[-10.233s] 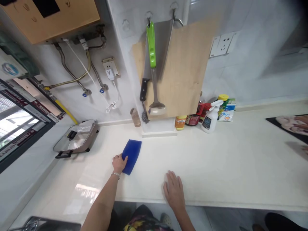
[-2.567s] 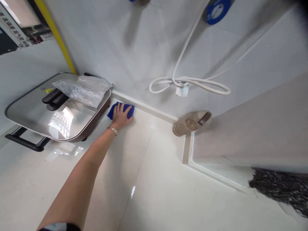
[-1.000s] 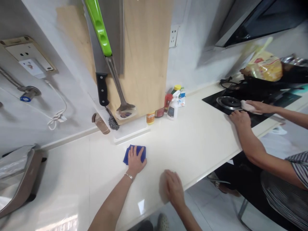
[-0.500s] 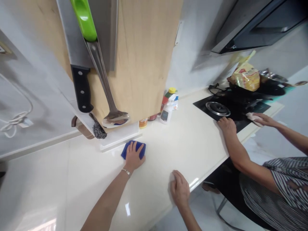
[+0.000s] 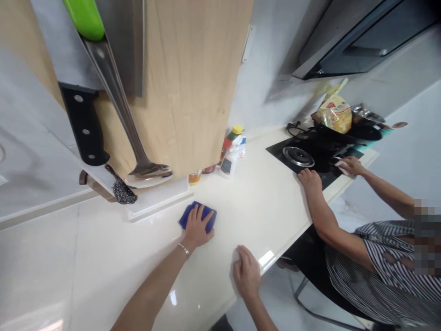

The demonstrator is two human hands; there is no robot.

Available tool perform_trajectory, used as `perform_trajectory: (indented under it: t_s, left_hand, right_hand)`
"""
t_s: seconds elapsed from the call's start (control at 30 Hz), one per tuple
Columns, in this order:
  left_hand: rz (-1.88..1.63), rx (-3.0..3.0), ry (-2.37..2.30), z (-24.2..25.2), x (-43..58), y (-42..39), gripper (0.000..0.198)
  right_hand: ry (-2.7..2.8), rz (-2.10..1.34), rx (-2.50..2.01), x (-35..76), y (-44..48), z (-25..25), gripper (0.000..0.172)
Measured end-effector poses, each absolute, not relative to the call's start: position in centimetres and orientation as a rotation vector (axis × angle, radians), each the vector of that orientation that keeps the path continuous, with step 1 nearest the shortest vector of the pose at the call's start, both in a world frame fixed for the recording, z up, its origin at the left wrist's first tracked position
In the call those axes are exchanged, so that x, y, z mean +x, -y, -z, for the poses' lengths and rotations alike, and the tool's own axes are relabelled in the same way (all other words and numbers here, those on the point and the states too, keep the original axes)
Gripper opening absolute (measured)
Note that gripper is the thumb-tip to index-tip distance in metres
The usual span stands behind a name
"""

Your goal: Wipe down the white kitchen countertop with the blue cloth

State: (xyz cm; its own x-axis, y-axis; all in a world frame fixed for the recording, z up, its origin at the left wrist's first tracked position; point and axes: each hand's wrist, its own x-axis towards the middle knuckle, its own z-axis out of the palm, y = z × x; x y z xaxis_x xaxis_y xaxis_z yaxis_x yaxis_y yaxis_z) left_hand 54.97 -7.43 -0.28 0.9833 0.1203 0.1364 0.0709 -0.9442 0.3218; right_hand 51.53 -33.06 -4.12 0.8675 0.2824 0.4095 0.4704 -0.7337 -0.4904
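Observation:
My left hand (image 5: 198,227) lies palm down with its fingers spread on a folded blue cloth (image 5: 187,216), pressing it to the white countertop (image 5: 255,197). Part of the cloth is hidden under the palm. A bracelet circles the left wrist. My right hand (image 5: 247,272) rests on the counter near its front edge, fingers loosely extended and nothing in them. Just beyond the cloth stands a white ledge (image 5: 161,204) below a wooden board (image 5: 193,87), in front of which hang a cleaver (image 5: 84,124) and a green-handled metal spoon (image 5: 119,96).
A white spray bottle (image 5: 228,164) and other containers stand by the wall. To the right, another person in a striped top (image 5: 375,257) wipes beside a black hob (image 5: 319,161) with a pale cloth. A wok (image 5: 365,134) and a yellow bag (image 5: 334,115) sit behind.
My left hand has slid the blue cloth rightward, away from the white ledge. My right hand still rests by the counter edge. The camera view has turned a little to the right.

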Motion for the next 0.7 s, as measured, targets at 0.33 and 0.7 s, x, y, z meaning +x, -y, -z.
perform_trajectory:
  t_s: [0.33, 0.7]
  left_hand:
    - [-0.187, 2.801, -0.144, 0.6, 61.1, 10.6, 0.072]
    - [-0.165, 2.794, -0.049, 0.6, 72.3, 8.7, 0.071]
  right_hand:
    - [0.643, 0.456, -2.42, 51.6, 33.7, 5.6, 0.039]
    - [0.662, 0.482, -2.401, 51.5, 33.8, 5.0, 0.046]
